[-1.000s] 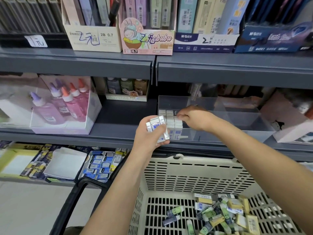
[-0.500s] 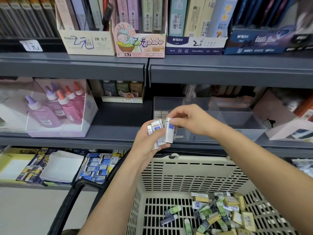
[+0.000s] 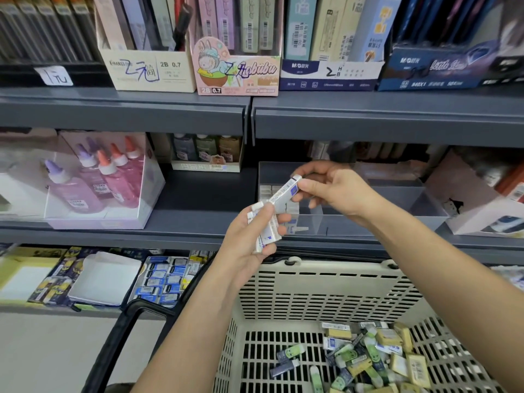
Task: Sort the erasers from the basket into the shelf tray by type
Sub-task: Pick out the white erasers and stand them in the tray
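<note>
My left hand (image 3: 249, 236) grips a small stack of white erasers with blue labels (image 3: 266, 231) in front of the middle shelf. My right hand (image 3: 337, 191) pinches one white-and-blue eraser (image 3: 285, 191) just above that stack, tilted. Behind both hands stands the clear shelf tray (image 3: 397, 205); rows of white erasers (image 3: 268, 190) lie in its left compartment, partly hidden by my fingers. The cream basket (image 3: 326, 287) below holds a pile of mixed erasers (image 3: 368, 358): yellow, green-capped and white-and-blue ones.
The basket's black handle (image 3: 122, 336) curves down at the lower left. A box of pink glue bottles (image 3: 96, 180) sits left on the same shelf. Boxed pencil leads (image 3: 235, 66) line the shelf above. Flat stationery packs (image 3: 161, 279) fill the lowest shelf.
My right hand came out of the tray to the stack in my left hand, took one eraser from it and has lifted it up and to the right, tilted.
</note>
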